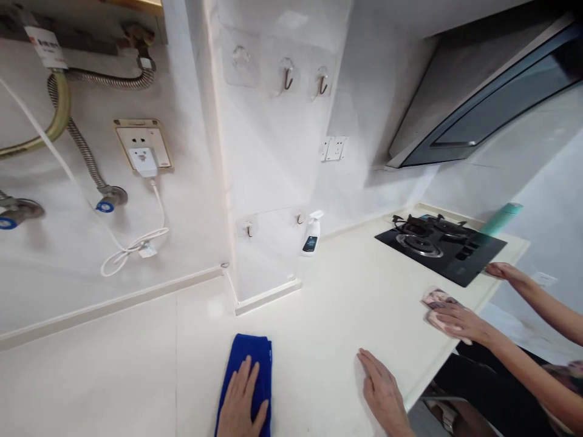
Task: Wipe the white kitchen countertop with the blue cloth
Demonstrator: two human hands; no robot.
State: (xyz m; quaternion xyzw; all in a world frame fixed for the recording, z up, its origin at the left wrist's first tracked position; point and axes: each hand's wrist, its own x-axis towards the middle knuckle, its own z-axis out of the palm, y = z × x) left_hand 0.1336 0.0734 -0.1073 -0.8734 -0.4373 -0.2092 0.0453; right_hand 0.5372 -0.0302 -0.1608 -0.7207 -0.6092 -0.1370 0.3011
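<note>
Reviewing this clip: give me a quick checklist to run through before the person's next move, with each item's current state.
1. Left hand on the blue cloth, palm down: ok.
2. Blue cloth lying on the countertop: ok.
3. Right hand holding nothing: ok, as far as it shows.
4. Right hand touching the countertop: cannot tell; its fingers are at or just above the surface.
5. Co-worker's hand and the patterned cloth under it apart from the person's own hands: ok, there is a gap.
6. Spray bottle upright and apart from the blue cloth: ok.
</note>
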